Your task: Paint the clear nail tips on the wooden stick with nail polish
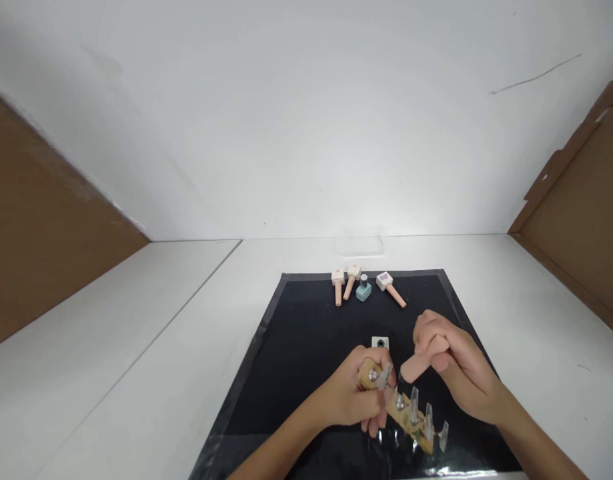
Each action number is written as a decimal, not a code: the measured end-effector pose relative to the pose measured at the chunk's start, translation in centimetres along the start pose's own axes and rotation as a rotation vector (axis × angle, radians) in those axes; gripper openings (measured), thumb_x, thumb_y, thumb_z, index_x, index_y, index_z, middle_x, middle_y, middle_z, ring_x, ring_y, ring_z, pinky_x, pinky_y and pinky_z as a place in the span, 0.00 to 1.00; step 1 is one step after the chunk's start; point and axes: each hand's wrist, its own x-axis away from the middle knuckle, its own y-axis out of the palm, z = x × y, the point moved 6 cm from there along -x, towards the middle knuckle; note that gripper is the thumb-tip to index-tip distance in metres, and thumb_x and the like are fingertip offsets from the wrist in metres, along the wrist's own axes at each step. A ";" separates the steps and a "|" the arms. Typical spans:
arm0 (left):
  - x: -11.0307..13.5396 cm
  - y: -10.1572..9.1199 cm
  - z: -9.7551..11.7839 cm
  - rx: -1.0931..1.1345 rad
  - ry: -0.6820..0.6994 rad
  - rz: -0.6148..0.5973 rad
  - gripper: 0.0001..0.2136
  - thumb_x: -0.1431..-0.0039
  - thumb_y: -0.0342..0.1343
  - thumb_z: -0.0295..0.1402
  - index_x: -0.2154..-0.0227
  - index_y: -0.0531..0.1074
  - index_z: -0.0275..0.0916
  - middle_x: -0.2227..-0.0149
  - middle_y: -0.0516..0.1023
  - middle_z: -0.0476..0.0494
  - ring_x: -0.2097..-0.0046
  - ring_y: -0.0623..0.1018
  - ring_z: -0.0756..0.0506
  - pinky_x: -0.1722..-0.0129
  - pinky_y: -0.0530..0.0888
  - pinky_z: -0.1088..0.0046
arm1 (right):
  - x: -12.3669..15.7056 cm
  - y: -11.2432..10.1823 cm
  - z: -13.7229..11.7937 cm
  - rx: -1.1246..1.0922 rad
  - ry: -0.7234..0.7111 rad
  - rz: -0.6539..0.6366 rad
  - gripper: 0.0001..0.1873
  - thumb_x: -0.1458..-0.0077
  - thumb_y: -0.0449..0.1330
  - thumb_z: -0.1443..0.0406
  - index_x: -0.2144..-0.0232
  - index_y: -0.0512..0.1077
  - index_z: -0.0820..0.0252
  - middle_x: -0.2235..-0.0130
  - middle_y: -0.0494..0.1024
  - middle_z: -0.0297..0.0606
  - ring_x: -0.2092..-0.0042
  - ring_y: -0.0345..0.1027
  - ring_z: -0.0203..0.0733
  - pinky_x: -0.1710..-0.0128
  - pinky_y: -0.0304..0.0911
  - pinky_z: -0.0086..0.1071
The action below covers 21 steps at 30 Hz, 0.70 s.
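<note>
Head cam: left hand [369, 395]'s wrapped around the wooden stand [404, 419] with clear nail tips [429, 423], over the black mat [286, 347]; right hand [453, 360] pinches a peach brush cap [420, 363] close by. I'd keep the stand steady, strokes light.

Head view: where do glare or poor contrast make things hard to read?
In the head view, white glare streaks the near edge of the glossy black rectangular mat; in that head view, too, the clear plastic piece beyond it nearly vanishes against white, and the clear narrow plastic tips near the left hand look faint.
</note>
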 end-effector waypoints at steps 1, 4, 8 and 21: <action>0.0 -0.1 -0.1 -0.003 0.003 0.003 0.14 0.61 0.62 0.35 0.77 0.62 0.37 0.89 0.68 0.56 0.89 0.65 0.56 0.93 0.60 0.88 | 0.1 -0.1 0.1 0.011 -0.001 0.009 0.15 0.36 0.44 0.54 0.67 0.63 0.55 0.73 0.64 0.34 0.71 0.58 0.40 0.72 0.57 0.33; 0.1 -0.2 -0.2 -0.004 0.020 -0.002 0.13 0.60 0.62 0.34 0.77 0.62 0.37 0.88 0.68 0.56 0.89 0.66 0.56 0.92 0.61 0.88 | 0.3 -0.4 0.3 -0.002 -0.003 0.072 0.14 0.37 0.45 0.54 0.67 0.64 0.55 0.73 0.66 0.35 0.71 0.58 0.41 0.71 0.57 0.34; 0.3 -0.3 -0.1 -0.013 0.040 0.001 0.11 0.59 0.60 0.31 0.76 0.62 0.37 0.88 0.68 0.56 0.89 0.66 0.56 0.92 0.61 0.88 | 0.0 -0.3 -0.2 -0.111 -0.008 0.072 0.16 0.37 0.45 0.53 0.68 0.64 0.55 0.75 0.65 0.34 0.72 0.58 0.40 0.73 0.57 0.33; 0.5 -0.2 0.1 -0.037 0.096 -0.017 0.11 0.59 0.61 0.32 0.77 0.62 0.37 0.86 0.68 0.55 0.87 0.66 0.57 0.91 0.61 0.88 | 0.3 -0.5 0.4 -0.042 0.004 0.124 0.15 0.37 0.45 0.54 0.68 0.64 0.55 0.73 0.65 0.34 0.71 0.59 0.40 0.72 0.57 0.33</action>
